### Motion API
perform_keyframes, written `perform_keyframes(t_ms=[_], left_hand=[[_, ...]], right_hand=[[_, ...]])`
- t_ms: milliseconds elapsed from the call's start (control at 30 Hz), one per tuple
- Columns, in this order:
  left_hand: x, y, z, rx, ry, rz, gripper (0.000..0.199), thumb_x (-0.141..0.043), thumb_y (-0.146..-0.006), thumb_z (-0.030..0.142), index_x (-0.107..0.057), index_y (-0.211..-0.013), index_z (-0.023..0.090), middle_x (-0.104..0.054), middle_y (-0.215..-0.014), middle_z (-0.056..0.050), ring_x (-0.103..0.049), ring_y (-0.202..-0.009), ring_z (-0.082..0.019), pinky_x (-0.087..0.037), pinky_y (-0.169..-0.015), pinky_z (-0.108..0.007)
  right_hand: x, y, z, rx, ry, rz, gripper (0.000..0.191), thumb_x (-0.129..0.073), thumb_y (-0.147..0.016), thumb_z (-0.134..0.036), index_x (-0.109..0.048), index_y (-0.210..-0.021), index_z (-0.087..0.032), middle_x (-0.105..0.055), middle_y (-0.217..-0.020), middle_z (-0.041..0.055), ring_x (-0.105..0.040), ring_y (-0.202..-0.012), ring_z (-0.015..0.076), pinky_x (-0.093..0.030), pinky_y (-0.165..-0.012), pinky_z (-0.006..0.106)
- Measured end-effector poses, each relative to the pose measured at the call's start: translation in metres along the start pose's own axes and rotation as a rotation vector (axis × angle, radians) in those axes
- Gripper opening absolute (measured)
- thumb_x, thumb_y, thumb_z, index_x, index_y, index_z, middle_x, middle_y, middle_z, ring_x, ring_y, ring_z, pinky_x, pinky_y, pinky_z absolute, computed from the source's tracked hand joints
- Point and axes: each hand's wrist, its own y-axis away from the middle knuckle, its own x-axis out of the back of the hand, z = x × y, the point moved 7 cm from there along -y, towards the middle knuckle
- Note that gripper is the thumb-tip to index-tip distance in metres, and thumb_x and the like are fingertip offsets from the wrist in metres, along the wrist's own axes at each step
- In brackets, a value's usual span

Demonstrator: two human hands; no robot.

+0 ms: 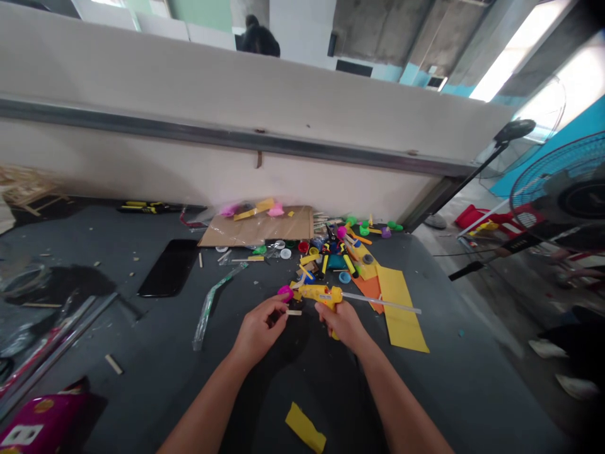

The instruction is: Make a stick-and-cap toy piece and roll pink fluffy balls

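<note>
My right hand (341,323) is closed round the handle of a yellow glue gun (321,294), whose nozzle points left. A clear glue stick (382,302) juts out of its rear to the right. Just left of the nozzle, my left hand (261,328) pinches a small pink piece (285,293) between its fingertips. A short wooden stick (293,313) lies beside the left fingers, below the nozzle. A small yellow bit touches or sits near the pink piece; its exact contact is hidden.
Yellow sheets (401,309), black-and-yellow pliers (338,252) and coloured caps lie beyond my hands. Cardboard (255,228) rests by the partition. A black phone (169,268) and clear tubes (61,343) are left. A yellow scrap (305,429) lies near me; a fan (567,195) stands right.
</note>
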Motion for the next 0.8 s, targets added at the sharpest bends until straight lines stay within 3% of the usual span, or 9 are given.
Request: perform_keyframes(t_ms=[800], left_hand=[[-0.0004, -0.0004, 0.0, 0.007, -0.012, -0.007, 0.009, -0.052, -0.079, 0.02, -0.061, -0.083, 0.021, -0.065, -0.107, -0.006, -0.061, -0.066, -0.012, -0.048, -0.056, -0.023]], right_hand=[[-0.003, -0.0022, 0.0001, -0.004, -0.042, -0.002, 0.032, -0.049, -0.079, -0.043, -0.053, -0.06, -0.017, -0.048, -0.042, -0.0038, -0.049, -0.036, 0.0097, -0.039, -0.039, 0.019]])
